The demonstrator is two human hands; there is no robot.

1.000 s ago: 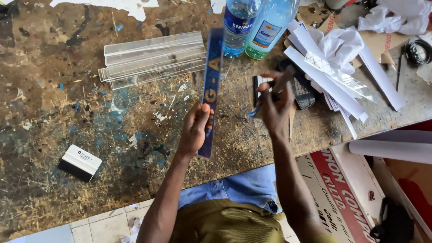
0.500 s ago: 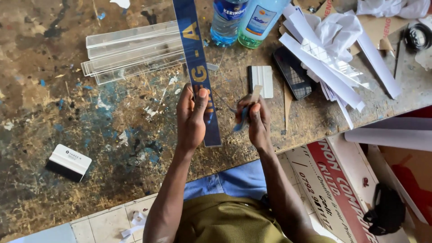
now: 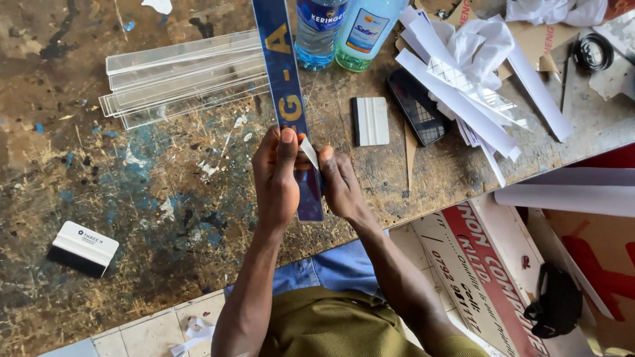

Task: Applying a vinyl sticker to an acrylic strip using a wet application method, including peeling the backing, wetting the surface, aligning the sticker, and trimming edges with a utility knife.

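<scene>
A long blue strip with yellow letters lies on the worn, paint-stained workbench, running from the top edge down to my hands. My left hand presses on the strip's near end. My right hand pinches a thin white sliver of backing film at the strip's near end, lifted off its surface between both hands.
A stack of clear acrylic strips lies at the upper left. Two plastic bottles stand behind the blue strip. A white squeegee, a dark phone and loose white paper strips lie right. Another squeegee sits at the left.
My right hand came in from the right to the strip's near end and now pinches the white film. The view shifted closer over the strip.
</scene>
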